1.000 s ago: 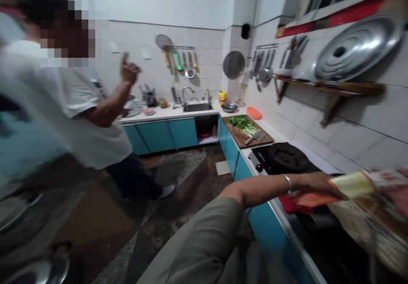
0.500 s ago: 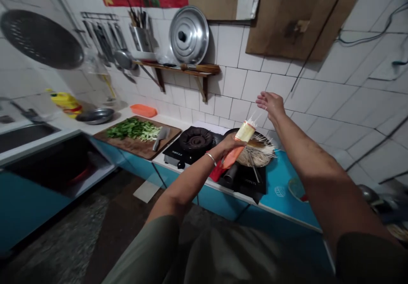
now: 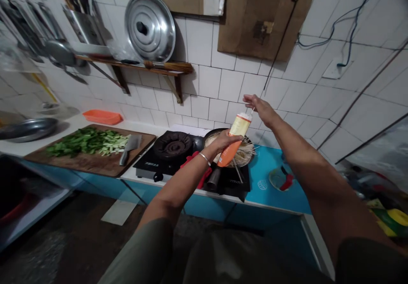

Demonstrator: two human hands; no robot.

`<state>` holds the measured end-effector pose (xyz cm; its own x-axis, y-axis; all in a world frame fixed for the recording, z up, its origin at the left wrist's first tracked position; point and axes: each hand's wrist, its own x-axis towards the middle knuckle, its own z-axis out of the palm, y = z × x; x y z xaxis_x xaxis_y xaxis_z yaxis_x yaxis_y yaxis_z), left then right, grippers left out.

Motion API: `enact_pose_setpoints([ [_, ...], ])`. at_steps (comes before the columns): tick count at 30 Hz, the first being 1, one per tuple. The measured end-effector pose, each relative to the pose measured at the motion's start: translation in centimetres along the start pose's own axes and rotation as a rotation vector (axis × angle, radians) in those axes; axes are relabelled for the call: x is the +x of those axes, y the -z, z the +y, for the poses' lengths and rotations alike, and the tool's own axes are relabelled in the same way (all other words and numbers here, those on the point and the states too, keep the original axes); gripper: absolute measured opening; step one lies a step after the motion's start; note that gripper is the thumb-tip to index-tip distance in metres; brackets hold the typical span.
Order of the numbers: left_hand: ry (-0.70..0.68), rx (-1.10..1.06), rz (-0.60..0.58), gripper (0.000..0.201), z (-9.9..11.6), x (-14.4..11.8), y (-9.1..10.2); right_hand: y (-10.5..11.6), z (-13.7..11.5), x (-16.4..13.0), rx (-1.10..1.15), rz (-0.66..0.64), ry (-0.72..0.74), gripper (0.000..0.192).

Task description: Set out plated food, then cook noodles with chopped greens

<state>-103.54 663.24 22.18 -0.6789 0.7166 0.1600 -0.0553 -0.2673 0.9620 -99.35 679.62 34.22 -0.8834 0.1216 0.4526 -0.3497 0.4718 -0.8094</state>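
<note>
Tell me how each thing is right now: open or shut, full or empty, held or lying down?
noodle packet: held upright by left hand, top open
right hand: pinching noodle strands at the packet's top
pan: on the stove, holds dry noodles
burner: bare, no flame seen
cleaver: lying on the cutting board
greens: chopped, piled on the board
pot lid: leaning against the wall

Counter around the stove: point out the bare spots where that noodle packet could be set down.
Bare blue counter between the pan and the small dish, also its near edge. White strip behind the cutting board. Crowded: board with greens and cleaver, and both burners. The left hand holds the packet.
</note>
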Motion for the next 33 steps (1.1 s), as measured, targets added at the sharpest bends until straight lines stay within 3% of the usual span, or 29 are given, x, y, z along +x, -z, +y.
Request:
enact_pose_setpoints([
  [5, 0.024, 0.142, -0.129, 0.051, 1.9, 0.5, -4.2, 3.4, 0.4, -2.5, -0.282, -0.064, 0.205, 0.044],
  [10, 0.055, 0.339, -0.36, 0.046, 2.2, 0.6, -7.9, 6.2, -0.1, -9.1, -0.521, 0.095, 0.23, 0.039],
  [15, 0.095, 0.431, -0.791, 0.04, 0.2, -0.2, -14.0, 8.0, -2.4, -21.1, -0.743, 0.42, -0.025, 0.038],
  [21, 0.191, 0.33, -1.178, 0.05, -4.0, -6.4, -23.7, 6.5, -6.6, -36.9, -0.86, 0.993, -0.272, 0.042],
  [23, 0.22, 0.312, -1.3, 0.05, -5.3, -8.8, -26.2, 5.9, -7.9, -41.1, -0.848, 1.031, -0.33, 0.04],
  [27, 0.239, 0.278, -1.519, 0.051, -8.3, -13.3, -30.5, 5.2, -9.3, -48.4, -0.743, 0.934, -0.489, 0.04],
  [30, 0.231, 0.363, -1.579, 0.054, -11.3, -16.1, -33.9, 5.9, -8.0, -53.9, -0.597, 0.967, -0.639, 0.042],
  [33, 0.076, 0.607, -1.404, 0.06, -14.5, -17.7, -37.0, 8.3, -5.2, -59.9, -0.45, 1.147, -0.832, 0.048],
])
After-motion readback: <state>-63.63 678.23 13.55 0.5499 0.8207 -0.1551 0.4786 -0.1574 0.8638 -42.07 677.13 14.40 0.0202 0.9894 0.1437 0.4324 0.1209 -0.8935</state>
